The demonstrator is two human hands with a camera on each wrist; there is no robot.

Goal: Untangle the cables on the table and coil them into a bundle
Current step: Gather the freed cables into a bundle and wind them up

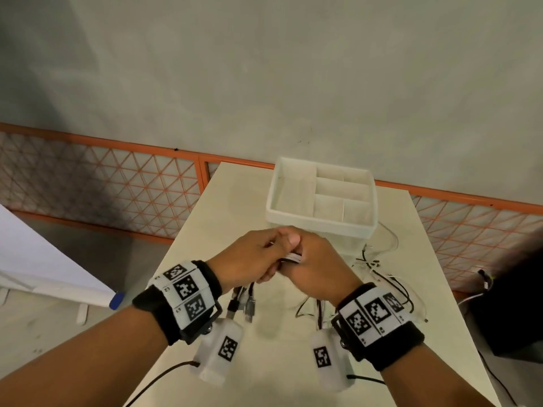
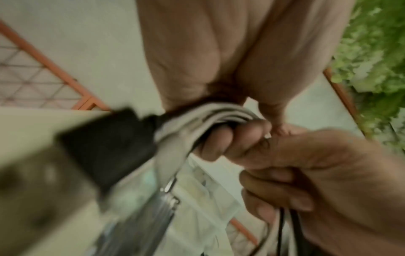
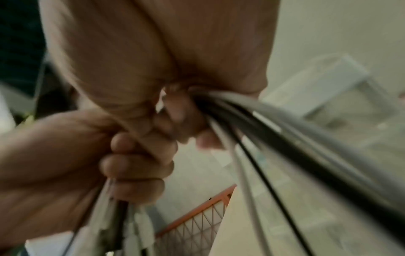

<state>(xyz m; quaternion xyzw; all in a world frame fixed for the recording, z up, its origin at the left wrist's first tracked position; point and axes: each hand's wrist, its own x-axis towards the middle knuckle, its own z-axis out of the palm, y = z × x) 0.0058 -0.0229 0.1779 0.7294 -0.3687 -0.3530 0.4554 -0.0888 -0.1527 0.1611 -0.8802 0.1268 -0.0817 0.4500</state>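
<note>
The cables (image 1: pixel 293 257) are clamped between the left hand (image 1: pixel 249 257) and right hand (image 1: pixel 318 264), both curled round them above the desk (image 1: pixel 191 245). Gathering seems in hand; loose strands (image 1: pixel 390 284) beyond the right hand must next be drawn in and coiled.

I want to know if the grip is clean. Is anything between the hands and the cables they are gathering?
Nothing visible. The left hand and right hand both grip the cables directly, fingers curled round the strands. Loose ends trail to the table beside the white organizer.
</note>
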